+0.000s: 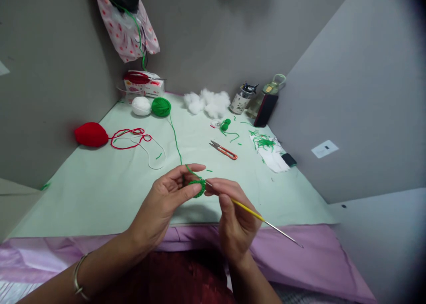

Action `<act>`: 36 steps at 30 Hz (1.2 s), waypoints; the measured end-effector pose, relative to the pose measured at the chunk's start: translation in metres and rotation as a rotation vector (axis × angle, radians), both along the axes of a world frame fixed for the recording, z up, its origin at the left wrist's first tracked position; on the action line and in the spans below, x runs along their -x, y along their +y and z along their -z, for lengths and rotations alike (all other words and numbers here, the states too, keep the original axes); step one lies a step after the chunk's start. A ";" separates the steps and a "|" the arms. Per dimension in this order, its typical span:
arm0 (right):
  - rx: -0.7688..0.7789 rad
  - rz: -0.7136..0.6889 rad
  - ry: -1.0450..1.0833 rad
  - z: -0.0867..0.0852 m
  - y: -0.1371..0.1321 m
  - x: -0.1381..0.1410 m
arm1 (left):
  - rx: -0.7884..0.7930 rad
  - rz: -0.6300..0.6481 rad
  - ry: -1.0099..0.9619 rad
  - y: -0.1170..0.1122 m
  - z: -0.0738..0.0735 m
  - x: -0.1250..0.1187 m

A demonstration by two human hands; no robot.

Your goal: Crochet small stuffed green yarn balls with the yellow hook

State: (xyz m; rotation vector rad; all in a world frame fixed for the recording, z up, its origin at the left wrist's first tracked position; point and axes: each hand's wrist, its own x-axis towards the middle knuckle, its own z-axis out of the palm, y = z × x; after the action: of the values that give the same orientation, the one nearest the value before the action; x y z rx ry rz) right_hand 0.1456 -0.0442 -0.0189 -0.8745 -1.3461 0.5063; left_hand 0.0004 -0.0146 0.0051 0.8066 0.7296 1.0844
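Observation:
My left hand (165,200) pinches a small green crocheted piece (199,187) between thumb and fingers. A green strand runs over its forefinger and back across the table to a green yarn ball (161,107). My right hand (234,215) is closed round a crochet hook (266,221) with a yellow grip and a metal shaft. The hook's tip sits at the green piece. Both hands are held just above the near edge of the pale green table (100,188).
A red yarn ball (91,134) with loose red and white strands lies at the left, a white yarn ball (141,106) beside the green one. Orange-handled snips (223,150), white stuffing (208,102), green yarn scraps on paper (268,146), a jar and bottle (262,102) stand further back.

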 end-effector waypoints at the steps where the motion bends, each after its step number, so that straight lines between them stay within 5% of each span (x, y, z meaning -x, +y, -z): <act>1: -0.007 -0.011 0.032 0.000 0.001 0.000 | 0.022 0.010 -0.016 0.000 0.000 0.000; 19: -0.045 -0.082 0.192 0.005 0.006 0.000 | 0.012 -0.006 0.009 0.000 0.001 -0.001; 29: -0.059 -0.011 -0.041 0.008 0.000 -0.003 | -0.009 0.035 -0.007 -0.002 0.002 -0.004; 36: -0.041 -0.063 0.267 0.008 0.008 0.004 | 0.041 0.049 -0.046 -0.003 -0.001 -0.003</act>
State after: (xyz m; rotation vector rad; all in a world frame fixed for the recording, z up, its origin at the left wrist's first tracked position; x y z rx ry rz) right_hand 0.1414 -0.0363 -0.0272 -0.7052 -1.1380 0.6200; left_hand 0.0036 -0.0172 0.0060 0.7583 0.6883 1.0376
